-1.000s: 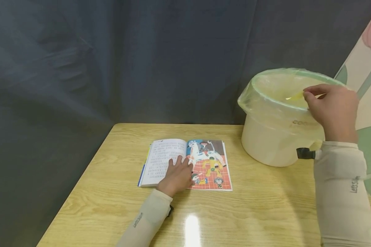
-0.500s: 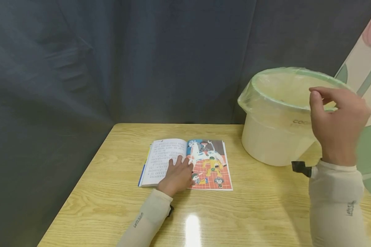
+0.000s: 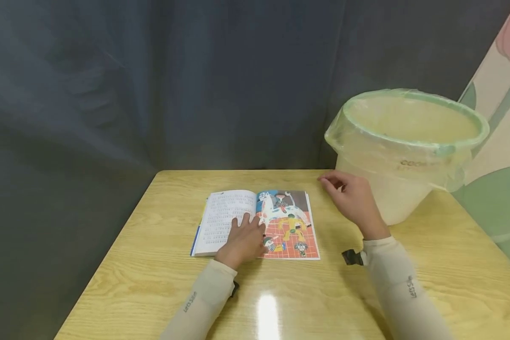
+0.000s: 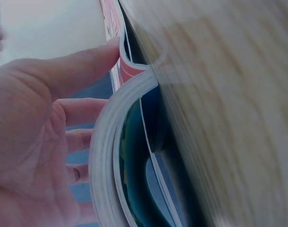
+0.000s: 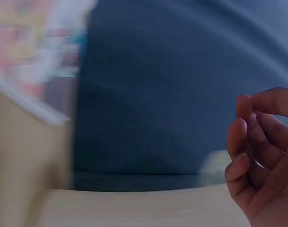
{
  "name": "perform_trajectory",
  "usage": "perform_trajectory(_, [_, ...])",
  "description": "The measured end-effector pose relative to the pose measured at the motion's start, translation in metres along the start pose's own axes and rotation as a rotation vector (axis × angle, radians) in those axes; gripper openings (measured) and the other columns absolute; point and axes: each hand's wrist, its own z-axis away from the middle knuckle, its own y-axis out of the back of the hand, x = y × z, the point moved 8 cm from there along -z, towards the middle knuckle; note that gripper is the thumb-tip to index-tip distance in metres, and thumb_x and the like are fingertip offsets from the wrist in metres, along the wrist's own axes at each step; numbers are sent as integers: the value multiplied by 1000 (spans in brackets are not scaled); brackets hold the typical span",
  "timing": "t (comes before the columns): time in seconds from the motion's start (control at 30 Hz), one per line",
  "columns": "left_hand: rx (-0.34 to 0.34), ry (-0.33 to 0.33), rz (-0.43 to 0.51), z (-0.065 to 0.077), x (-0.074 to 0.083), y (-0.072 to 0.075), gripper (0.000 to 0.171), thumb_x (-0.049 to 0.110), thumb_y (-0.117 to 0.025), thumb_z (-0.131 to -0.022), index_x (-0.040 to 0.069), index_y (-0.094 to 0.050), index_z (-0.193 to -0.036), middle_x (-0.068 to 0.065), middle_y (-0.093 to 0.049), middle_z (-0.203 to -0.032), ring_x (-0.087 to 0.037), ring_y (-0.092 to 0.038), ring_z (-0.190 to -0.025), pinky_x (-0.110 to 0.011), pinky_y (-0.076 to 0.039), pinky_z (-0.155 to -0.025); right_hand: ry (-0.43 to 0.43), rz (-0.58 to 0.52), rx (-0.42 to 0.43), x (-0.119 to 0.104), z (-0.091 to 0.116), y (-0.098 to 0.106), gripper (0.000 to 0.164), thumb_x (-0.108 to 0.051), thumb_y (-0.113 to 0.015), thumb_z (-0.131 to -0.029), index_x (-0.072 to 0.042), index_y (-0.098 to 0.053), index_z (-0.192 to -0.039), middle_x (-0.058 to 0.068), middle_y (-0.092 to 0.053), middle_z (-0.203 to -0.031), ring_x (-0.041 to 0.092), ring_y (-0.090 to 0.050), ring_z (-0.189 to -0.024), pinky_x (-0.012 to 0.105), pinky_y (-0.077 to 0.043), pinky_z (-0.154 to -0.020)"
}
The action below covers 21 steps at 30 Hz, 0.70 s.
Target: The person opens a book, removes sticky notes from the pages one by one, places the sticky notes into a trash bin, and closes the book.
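An open book (image 3: 229,218) lies on the wooden table, text on its left page and a colourful picture of a white horse and figures on its right page (image 3: 290,238). My left hand (image 3: 244,238) rests on it across the centre fold, fingers spread. In the left wrist view the thumb (image 4: 87,66) touches the page beside the curved spine. My right hand (image 3: 352,200) is in the air between the book and the bin (image 3: 378,189), fingers loosely curled. In the right wrist view nothing shows between its fingers (image 5: 237,137).
The cream bin at the back right is lined with a pale green-yellow bag (image 3: 412,141) folded over its rim. A dark curtain (image 3: 246,85) hangs behind the table (image 3: 123,283). A painted wall panel (image 3: 505,165) stands at the right.
My right hand has moved left and down from the bin's opening towards the book. The yellow slip it pinched over the bin no longer shows. My left hand has stayed on the book.
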Motion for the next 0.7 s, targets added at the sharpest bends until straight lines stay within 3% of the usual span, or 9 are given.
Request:
perform_trajectory(0.13, [9,-4,6,0,1,-1,52,46,-70,-90,16,-61,-132,-3,-53,-134,-27,-40,-124,-58,-36,-105,-113,19,-236,39,3,-45,22,-24,-61,-99,-8,-75,-106,10,-75,-98,20,-64,-80,29,-49,-67])
perform_trajectory(0.27, [12,-6,-9,1,1,-2,54,46,-69,-90,16,-60,-135,-2,-53,-133,-26,-40,-122,-57,-37,-103,-145,42,-406,60,11,-71,20,-19,-64,-96,-6,-73,-107,12,-74,-100,22,-65,-83,32,-51,-71])
perform_trajectory(0.37, [15,-10,-13,1,1,-1,53,46,-70,-90,16,-60,-134,-2,-53,-131,-26,-40,-121,-56,-38,-102,-81,79,-491,57,18,-83,21,-15,-69,-92,-6,-72,-110,11,-73,-103,25,-65,-88,38,-54,-76])
perform_trajectory(0.57, [20,-1,-8,0,-1,1,49,46,-70,-90,18,-62,-129,-2,-53,-133,-26,-41,-121,-55,-38,-102,131,152,-700,31,33,-114,36,-16,-76,-86,-11,-69,-121,9,-68,-122,30,-63,-107,47,-53,-93])
perform_trajectory(0.7, [5,0,-4,0,-1,-1,49,47,-70,-90,19,-62,-129,-2,-53,-134,-26,-41,-121,-55,-38,-102,110,176,-821,31,46,-126,52,-21,-82,-82,-16,-63,-131,5,-62,-130,21,-59,-101,42,-53,-93])
